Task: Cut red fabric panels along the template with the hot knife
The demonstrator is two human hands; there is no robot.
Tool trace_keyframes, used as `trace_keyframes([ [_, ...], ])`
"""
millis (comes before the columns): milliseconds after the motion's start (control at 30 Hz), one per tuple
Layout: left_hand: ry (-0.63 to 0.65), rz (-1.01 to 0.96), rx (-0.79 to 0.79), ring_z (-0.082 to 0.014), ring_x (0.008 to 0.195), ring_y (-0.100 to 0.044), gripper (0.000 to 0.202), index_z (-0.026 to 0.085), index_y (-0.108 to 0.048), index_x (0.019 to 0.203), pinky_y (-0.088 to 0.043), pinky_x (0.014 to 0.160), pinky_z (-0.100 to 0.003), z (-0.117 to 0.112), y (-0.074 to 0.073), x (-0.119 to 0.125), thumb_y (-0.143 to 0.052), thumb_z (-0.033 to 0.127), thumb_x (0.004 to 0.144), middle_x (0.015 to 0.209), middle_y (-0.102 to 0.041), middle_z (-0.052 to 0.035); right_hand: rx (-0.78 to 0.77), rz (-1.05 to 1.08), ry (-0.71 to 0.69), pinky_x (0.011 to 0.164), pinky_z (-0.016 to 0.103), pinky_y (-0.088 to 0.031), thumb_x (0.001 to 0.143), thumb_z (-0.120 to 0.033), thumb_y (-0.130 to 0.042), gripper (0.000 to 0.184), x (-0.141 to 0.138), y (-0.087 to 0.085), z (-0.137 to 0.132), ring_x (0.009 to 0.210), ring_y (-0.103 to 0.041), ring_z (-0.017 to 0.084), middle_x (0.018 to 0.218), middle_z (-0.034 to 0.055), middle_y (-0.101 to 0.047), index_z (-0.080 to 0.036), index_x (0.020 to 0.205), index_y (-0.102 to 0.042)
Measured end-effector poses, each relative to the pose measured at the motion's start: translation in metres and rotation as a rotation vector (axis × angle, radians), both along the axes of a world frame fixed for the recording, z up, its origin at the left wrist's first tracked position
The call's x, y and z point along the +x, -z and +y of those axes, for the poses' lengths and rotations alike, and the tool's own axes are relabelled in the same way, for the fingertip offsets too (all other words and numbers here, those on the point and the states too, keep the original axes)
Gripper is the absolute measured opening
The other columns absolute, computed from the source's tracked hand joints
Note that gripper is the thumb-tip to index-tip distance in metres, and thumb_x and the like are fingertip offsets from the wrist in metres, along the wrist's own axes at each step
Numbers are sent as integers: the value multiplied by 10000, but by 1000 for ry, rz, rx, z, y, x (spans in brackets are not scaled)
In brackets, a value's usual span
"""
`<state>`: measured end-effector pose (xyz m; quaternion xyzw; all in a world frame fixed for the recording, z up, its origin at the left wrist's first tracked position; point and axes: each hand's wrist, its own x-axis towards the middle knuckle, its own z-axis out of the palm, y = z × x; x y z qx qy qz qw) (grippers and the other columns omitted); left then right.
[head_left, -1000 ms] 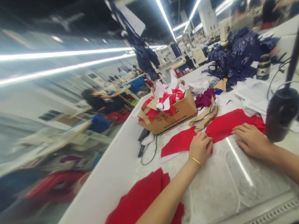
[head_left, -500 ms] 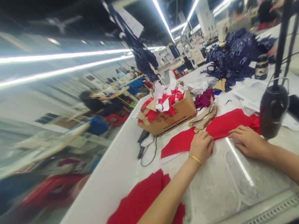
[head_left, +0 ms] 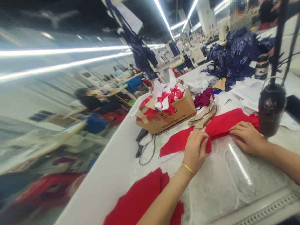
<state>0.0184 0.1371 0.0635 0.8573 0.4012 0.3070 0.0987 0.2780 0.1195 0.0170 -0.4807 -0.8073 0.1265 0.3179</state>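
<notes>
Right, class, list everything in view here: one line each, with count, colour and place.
red fabric piece: one, red, centre of view
red cloth stack: one, red, near edge, bottom of view
brown cardboard box: one, brown, behind the piece, holding red and white scraps
tan card patterns: few, tan, right of box
navy printed fabric heap: one, navy, far right
dark rounded hanging object: one, black, right of the piece
left hand: one, gold bangle, pinching piece's edge
right hand: one, flat on piece

Long red fabric piece point(head_left: 221, 123) lies spread out, middle slightly bunched.
</notes>
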Motion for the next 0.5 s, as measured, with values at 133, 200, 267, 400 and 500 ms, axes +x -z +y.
trace_keyframes([
  [133, -13, -258, -627, -180, 782, -605, 265, 197, -582, 885, -503, 738, -289, -34, -38, -25, -547, 429, 1009, 840, -632, -33, -218, 372, -134, 817, 387, -536, 877, -288, -632, 148, 6, -21, -4, 841, -680, 215, 896, 78, -772, -199, 846, -747],
  [200, -54, -464, -994, -153, 708, -567, 379, 192, -577, 878, -489, 686, -262, -50, -53, -40, -670, 555, 929, 789, -595, -10, -449, 491, -242, 758, 343, -531, 839, -379, -682, 198, 9, -32, -7, 787, -681, 193, 866, 64, -764, -192, 834, -748],
  [267, -111, -548, -1181, -136, 662, -544, 460, 188, -578, 867, -479, 656, -247, -60, -57, -55, -765, 607, 843, 742, -568, 8, -617, 504, -304, 740, 325, -523, 785, -439, -728, 265, 9, -39, -9, 784, -681, 190, 862, 59, -762, -186, 857, -761],
  [400, -238, -361, -1128, -137, 612, -532, 481, 188, -588, 812, -495, 631, -256, -65, -31, -81, -742, 643, 835, 668, -547, 21, -639, 284, -226, 697, 306, -494, 748, -352, -758, 328, 4, -30, -10, 746, -654, 180, 855, 38, -748, -196, 1036, -778],
  [500, -321, -122, -726, -208, 767, -644, 381, 191, -654, 886, -569, 762, -344, -70, -1, -93, -624, 569, 918, 822, -667, -42, -554, 91, -123, 706, 302, -489, 762, -203, -727, 378, 0, -17, -8, 719, -649, 176, 813, 21, -734, -205, 1139, -754],
])
